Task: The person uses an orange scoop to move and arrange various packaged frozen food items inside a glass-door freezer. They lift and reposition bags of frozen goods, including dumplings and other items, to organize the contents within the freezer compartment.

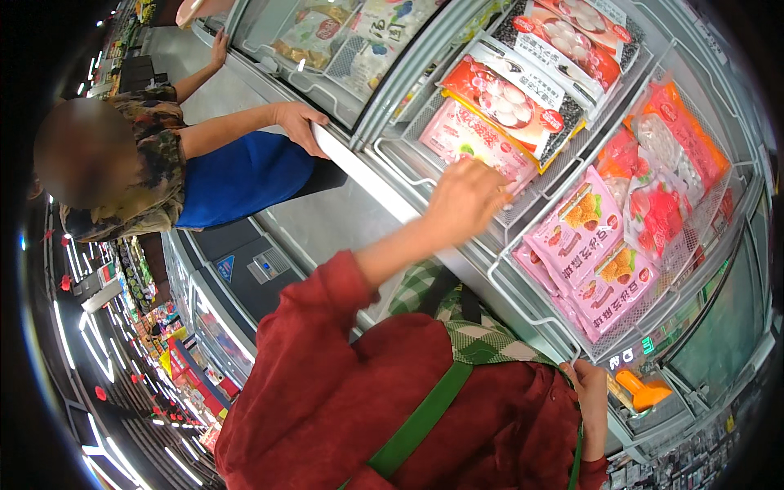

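Note:
My left hand [468, 199], blurred and with fingers bent, is over the lower end of a pink food bag [471, 144] in a chest freezer. Whether it grips the bag cannot be made out. Red, white and black bags of round dumplings [508, 98] lie just beyond, in the same wire basket [527, 211]. My right hand [588, 383] is beside the freezer's edge, at the corner of a second wire basket [545, 321] and against my green checked apron [490, 343]. Its grip is partly hidden. Pink bags picturing sesame balls [588, 245] lie in that second basket.
Red and orange bags [661, 184] share the second basket. A sliding glass lid [392, 67] covers the freezer's far section. Another person [153, 147] stands at left with hands on the freezer rim [361, 171]. An orange scoop [643, 391] lies at lower right.

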Demonstrator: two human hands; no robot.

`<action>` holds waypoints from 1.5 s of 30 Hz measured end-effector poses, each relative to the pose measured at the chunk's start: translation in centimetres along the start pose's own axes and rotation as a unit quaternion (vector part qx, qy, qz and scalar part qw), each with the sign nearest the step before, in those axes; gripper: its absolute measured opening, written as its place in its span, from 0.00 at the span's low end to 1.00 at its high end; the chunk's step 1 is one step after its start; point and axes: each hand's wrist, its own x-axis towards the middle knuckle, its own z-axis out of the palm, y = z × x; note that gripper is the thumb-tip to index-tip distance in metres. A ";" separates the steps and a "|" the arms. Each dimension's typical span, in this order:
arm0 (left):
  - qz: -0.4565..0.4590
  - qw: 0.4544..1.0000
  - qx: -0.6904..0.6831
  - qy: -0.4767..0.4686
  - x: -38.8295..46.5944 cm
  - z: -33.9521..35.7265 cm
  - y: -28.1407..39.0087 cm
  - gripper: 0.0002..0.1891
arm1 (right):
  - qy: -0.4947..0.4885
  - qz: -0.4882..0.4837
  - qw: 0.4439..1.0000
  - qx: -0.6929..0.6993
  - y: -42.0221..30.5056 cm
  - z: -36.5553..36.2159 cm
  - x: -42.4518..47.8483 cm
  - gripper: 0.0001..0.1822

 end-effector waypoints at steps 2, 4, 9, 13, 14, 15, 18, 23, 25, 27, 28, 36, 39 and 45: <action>-0.067 0.981 0.139 -0.115 -1.7 1.7 -4.0 0.17 | -0.003 0.007 1.000 -0.005 0.5 0.1 -0.1 0.25; -0.105 0.928 0.249 -0.256 -2.1 3.6 -6.7 0.20 | 0.001 0.024 1.000 0.003 0.4 0.2 0.1 0.25; -0.081 0.940 0.155 -0.295 -0.3 4.0 -10.3 0.18 | 0.016 -0.007 0.999 0.046 0.8 1.1 -0.1 0.22; -0.013 0.948 0.178 -0.263 0.9 3.5 -12.1 0.15 | 0.029 -0.029 0.999 0.004 0.7 0.4 0.1 0.22; 0.003 0.949 0.162 -0.270 1.5 3.3 -11.4 0.15 | 0.041 -0.034 0.999 -0.004 1.7 0.7 0.3 0.22; 0.010 0.951 0.137 -0.277 1.1 3.3 -10.4 0.14 | 0.043 -0.034 0.998 -0.020 2.8 0.9 0.1 0.23; 0.064 0.959 0.042 -0.272 -1.3 3.3 -8.0 0.14 | 0.029 -0.018 0.999 -0.005 3.7 0.4 1.2 0.24; 0.078 0.943 0.077 -0.313 -1.9 3.0 -7.9 0.14 | -0.013 -0.001 1.000 0.023 3.0 -0.2 1.1 0.25; 0.090 0.933 0.082 -0.338 -1.7 3.2 -8.5 0.12 | 0.000 -0.013 1.000 0.008 3.0 -0.1 1.0 0.24; 0.085 0.917 0.085 -0.381 -0.9 2.9 -8.4 0.12 | 0.009 -0.021 1.000 -0.013 3.4 0.0 1.2 0.23; 0.077 0.916 0.079 -0.386 -1.1 2.9 -8.4 0.11 | 0.009 -0.022 0.999 -0.028 3.7 0.1 1.2 0.22; 0.040 0.993 -0.063 -0.088 0.3 1.1 -4.2 0.09 | 0.032 -0.058 0.996 -0.061 6.6 1.7 2.7 0.21; 0.082 0.961 -0.235 -0.116 -1.0 3.8 6.3 0.12 | 0.030 -0.061 0.994 -0.087 6.1 1.3 2.6 0.21; 0.050 0.951 -0.301 -0.055 -1.6 4.9 9.8 0.21 | 0.070 -0.073 0.990 -0.094 5.2 0.4 1.6 0.21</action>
